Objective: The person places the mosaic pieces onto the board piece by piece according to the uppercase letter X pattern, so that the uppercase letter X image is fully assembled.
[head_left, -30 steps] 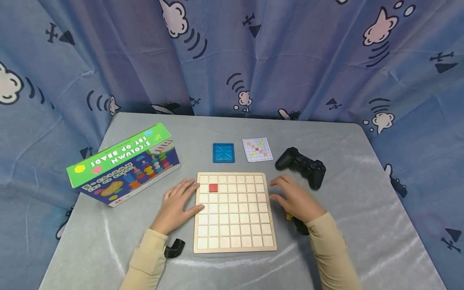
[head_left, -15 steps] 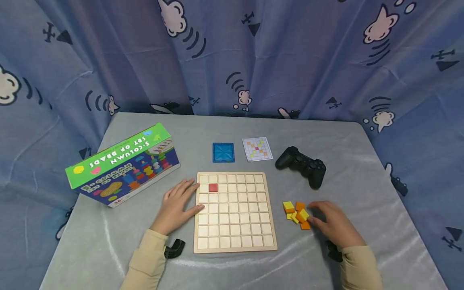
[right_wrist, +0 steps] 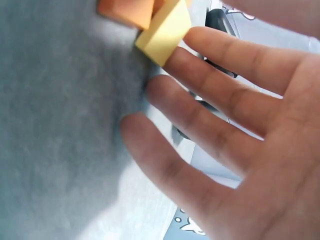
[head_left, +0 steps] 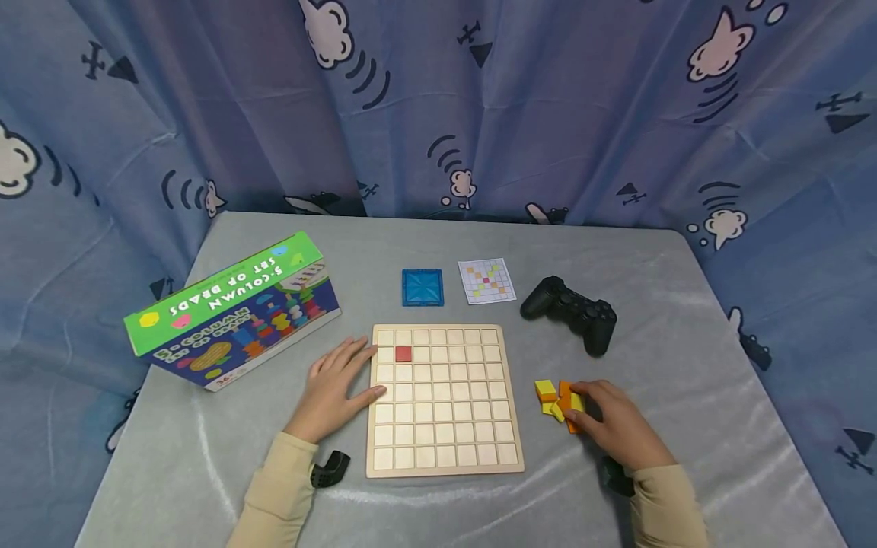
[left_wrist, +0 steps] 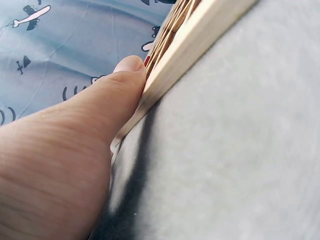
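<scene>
My left hand (head_left: 332,392) rests beside a wooden grid board (head_left: 444,473), its thumb and fingertips on the left edge. The left wrist view has the thumb (left_wrist: 107,102) pressed against the board's side. One red square tile (head_left: 403,354) sits in a cell of the second row from the far side. Right of the board, my right hand (head_left: 626,426) reaches a small pile of orange and yellow blocks. Its extended fingers touch a yellow block (right_wrist: 166,32) next to an orange block (right_wrist: 127,11). The right thumb's tip is outside the right wrist view.
Behind the board lie a blue square tray (head_left: 422,288) and a printed pattern card (head_left: 486,282). A black game controller (head_left: 570,313) is at the back right. A green and blue toy box (head_left: 236,312) stands at the left. A patterned curtain (head_left: 438,106) hangs behind the table.
My right hand has moved from the board's right edge toward me and right, past the pile, then slightly left onto the yellow block. The left hand stays put.
</scene>
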`<state>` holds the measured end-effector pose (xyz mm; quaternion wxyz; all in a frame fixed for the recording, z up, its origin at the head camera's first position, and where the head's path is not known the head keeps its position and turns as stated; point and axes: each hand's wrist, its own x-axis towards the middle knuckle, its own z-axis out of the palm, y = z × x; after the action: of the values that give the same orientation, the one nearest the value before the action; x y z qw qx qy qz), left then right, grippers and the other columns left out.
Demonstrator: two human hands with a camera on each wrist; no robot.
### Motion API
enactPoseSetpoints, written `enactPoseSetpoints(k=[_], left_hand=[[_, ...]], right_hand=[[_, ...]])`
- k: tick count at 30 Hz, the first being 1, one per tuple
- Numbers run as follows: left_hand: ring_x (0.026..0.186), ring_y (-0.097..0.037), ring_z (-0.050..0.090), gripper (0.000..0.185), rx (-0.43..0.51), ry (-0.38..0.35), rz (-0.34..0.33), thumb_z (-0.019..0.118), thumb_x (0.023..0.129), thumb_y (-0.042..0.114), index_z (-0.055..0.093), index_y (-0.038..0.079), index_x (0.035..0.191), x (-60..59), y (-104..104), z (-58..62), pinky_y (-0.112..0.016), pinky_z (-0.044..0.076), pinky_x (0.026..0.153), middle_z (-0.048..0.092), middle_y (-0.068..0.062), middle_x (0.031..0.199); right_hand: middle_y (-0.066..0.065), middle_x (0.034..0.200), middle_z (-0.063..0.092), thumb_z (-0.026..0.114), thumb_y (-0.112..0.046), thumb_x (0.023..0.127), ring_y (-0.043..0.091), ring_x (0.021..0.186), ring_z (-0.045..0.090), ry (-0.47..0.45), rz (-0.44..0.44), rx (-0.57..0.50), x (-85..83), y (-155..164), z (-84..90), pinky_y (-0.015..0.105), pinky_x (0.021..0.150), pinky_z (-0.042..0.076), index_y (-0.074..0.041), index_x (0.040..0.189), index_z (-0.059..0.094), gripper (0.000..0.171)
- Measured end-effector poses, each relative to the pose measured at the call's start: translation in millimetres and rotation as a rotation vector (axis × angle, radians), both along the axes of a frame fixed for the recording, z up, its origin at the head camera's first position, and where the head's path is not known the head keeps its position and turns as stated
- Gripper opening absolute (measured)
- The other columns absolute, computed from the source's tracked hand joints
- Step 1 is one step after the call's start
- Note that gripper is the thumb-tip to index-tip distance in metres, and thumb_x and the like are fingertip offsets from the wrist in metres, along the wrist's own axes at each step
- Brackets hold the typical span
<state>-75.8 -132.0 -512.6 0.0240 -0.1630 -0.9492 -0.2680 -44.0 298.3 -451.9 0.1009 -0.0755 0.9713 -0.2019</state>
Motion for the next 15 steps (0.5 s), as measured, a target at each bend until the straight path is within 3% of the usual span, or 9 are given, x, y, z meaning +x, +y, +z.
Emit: enactPoseSetpoints(k=[15], left_hand=[[0.134,-0.018,0.019,0.069,0.002,0.0,0.002,0.051,0.078,0.06,0.035,0.026,0.137,-0.1,-0.1,-0.2,-0.048,0.015,0.102,0.029,0.005,0.143]], right_hand=[[0.011,0.109,0.054,0.065,-0.007,0.079,0.027,0.098,0.054,0.046,0.048,-0.026,5.7,4.9,1.4,0.045,0.082,0.044,-0.003,0.116,0.053,0.038]])
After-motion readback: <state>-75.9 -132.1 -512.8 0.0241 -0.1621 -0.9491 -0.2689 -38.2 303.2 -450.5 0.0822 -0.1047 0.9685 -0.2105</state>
